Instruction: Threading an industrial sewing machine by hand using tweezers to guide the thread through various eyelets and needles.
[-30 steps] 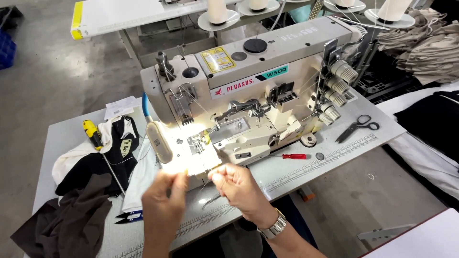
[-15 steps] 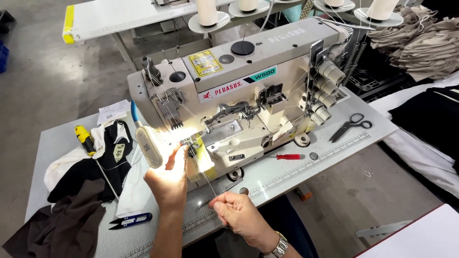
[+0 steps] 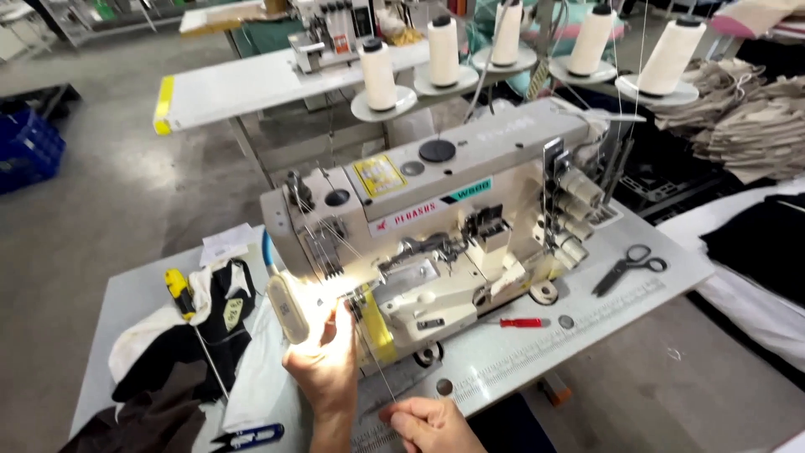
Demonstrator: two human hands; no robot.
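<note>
A cream industrial sewing machine (image 3: 453, 226) stands on a grey work table (image 3: 587, 327). My left hand (image 3: 325, 369) reaches up to the brightly lit needle area at the machine's left end, fingers pinched at the thread there. My right hand (image 3: 429, 422) is at the bottom edge, fingers closed on a thin thread (image 3: 376, 365) that runs taut up to the needle area. The machine's lamp (image 3: 287, 309) glares over my left hand, so its fingertips are hard to make out.
Black scissors (image 3: 627, 267) and a red screwdriver (image 3: 520, 322) lie right of the machine. A yellow-handled screwdriver (image 3: 178, 292), black and white fabric (image 3: 193, 344) and blue thread snips (image 3: 248, 436) lie left. Thread cones (image 3: 377, 74) stand behind. Folded beige cloth (image 3: 746, 117) is piled at the right.
My left hand rose from the table to the needle area. My right hand pulled back toward me, drawing the thread taut. The view tilted up, showing the thread cones.
</note>
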